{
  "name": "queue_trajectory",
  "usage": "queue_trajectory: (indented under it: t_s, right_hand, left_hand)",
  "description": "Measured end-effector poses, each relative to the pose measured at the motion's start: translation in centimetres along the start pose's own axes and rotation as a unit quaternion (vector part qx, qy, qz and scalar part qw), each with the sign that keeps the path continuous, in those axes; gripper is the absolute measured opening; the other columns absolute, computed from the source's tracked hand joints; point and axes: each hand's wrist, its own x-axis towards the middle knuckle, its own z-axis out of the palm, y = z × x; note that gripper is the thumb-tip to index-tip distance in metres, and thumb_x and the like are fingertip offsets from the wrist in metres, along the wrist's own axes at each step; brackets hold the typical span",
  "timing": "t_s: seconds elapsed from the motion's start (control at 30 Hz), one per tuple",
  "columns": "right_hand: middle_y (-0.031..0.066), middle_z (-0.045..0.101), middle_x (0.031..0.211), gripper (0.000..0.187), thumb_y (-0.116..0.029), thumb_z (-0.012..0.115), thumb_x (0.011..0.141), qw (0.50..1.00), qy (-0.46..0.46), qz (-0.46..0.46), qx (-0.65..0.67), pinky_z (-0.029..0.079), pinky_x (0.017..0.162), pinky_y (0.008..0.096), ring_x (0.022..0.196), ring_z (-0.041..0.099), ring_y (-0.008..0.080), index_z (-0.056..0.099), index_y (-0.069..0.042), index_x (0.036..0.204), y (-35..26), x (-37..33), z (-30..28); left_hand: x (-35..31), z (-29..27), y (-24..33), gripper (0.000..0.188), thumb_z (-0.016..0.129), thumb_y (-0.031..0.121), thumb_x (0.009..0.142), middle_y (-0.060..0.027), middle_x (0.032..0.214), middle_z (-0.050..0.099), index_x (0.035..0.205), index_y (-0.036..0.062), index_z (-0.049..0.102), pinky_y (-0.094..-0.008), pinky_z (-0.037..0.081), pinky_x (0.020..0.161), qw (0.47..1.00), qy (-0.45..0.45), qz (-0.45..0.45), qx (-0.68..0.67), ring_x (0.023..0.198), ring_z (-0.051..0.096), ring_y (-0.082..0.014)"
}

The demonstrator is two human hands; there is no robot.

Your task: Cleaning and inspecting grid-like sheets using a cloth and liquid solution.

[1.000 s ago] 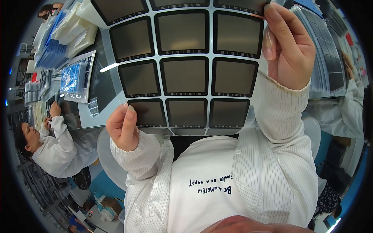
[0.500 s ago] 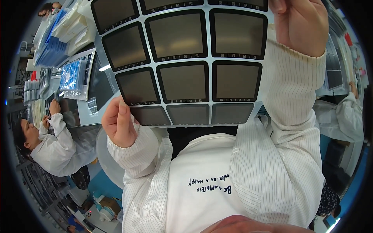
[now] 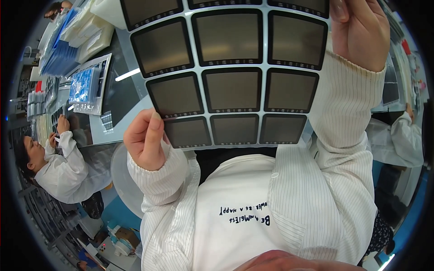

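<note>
Thin carrier sheet (image 3: 231, 72) with a grid of dark square glass-like panels is held up close to the face and fills the frame from 10 to 2 o'clock. Left hand (image 3: 145, 140) is pinched on its lower-left corner at 8 o'clock, thumb over the front edge. Right hand (image 3: 359, 31) is clamped on the upper-right edge at 1 o'clock, fingers wrapped in front.

Handling, my read: light, thin, semi-stiff. It stays flat between two diagonal grips but would likely bow or flap if held by one corner. The panels look glossy, so probably smudge- and scratch-prone, maybe brittle. Best to grip only the pale border strips and outer margin, never the dark faces.

Edges and room: the sheet's bottom edge hangs just above the chest of the striped white coat (image 3: 325, 194). The dark worktable (image 3: 120, 97) lies beyond at 10 o'clock, with blue-wrapped packs (image 3: 83, 86) on it. One seated co-worker (image 3: 58, 167) at 8 o'clock, another white sleeve (image 3: 400, 140) at 3 o'clock. Both sides are tight; open room is straight ahead and up.
</note>
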Motion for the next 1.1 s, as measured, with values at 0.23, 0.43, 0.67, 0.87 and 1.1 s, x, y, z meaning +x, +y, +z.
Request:
queue_trajectory:
  t_s: [0.23, 0.43, 0.67, 0.87, 1.1]
  right_hand:
    - [0.0019, 0.059, 0.062, 0.011, -0.007, 0.059, 0.090, 0.999, 0.028, 0.018, -0.017, 0.031, 0.040, 0.0143, 0.041, 0.041, 0.0027, 0.063, 0.003, 0.092, -0.1, 0.1, -1.4]
    - [-0.0028, 0.051, 0.055, 0.014, -0.010, 0.053, 0.094, 0.999, 0.026, 0.024, -0.010, 0.030, 0.041, 0.0150, 0.040, 0.036, 0.0018, 0.062, 0.001, 0.092, -0.5, -0.1, -2.1]
    - [-0.0054, 0.041, 0.048, 0.021, -0.014, 0.051, 0.096, 0.994, 0.074, 0.036, -0.071, 0.028, 0.041, 0.0164, 0.040, 0.033, 0.0026, 0.058, -0.005, 0.078, -1.1, -0.1, -2.6]
    - [-0.0007, 0.062, 0.071, 0.026, -0.013, 0.056, 0.093, 0.941, 0.120, -0.114, -0.295, 0.032, 0.049, 0.0132, 0.052, 0.046, 0.0029, 0.062, 0.001, 0.114, -1.1, 1.8, -8.2]
    - [-0.0033, 0.048, 0.057, 0.013, -0.016, 0.053, 0.095, 0.983, 0.105, -0.035, -0.148, 0.030, 0.044, 0.0154, 0.045, 0.039, 0.0034, 0.055, -0.005, 0.087, -2.4, 2.1, -5.8]
  left_hand:
    - [0.1, 1.6, 0.4, 0.017, 0.052, 0.008, 0.092, -0.0031, 0.065, 0.057, 0.087, -0.0060, 0.061, -0.0190, 0.035, 0.049, 0.999, -0.011, -0.033, 0.019, 0.051, 0.047, -0.0057]
    - [0.3, 2.7, 1.0, 0.018, 0.053, 0.009, 0.091, -0.0016, 0.061, 0.055, 0.082, -0.0051, 0.059, -0.0191, 0.036, 0.049, 0.997, -0.031, -0.071, 0.029, 0.051, 0.047, -0.0064]
    - [0.8, 3.7, 1.4, 0.019, 0.054, 0.011, 0.091, -0.0036, 0.063, 0.059, 0.085, -0.0042, 0.063, -0.0202, 0.041, 0.052, 0.993, -0.084, -0.067, 0.052, 0.054, 0.052, -0.0080]
    - [0.9, 4.0, 1.4, 0.019, 0.056, 0.011, 0.090, -0.0040, 0.060, 0.058, 0.083, -0.0043, 0.063, -0.0217, 0.041, 0.048, 0.991, -0.083, -0.066, 0.079, 0.049, 0.051, -0.0092]
    - [1.6, 3.6, 0.9, 0.021, 0.058, 0.012, 0.089, -0.0060, 0.060, 0.060, 0.073, -0.0022, 0.062, -0.0218, 0.041, 0.049, 0.989, -0.103, -0.023, 0.104, 0.049, 0.053, -0.0110]
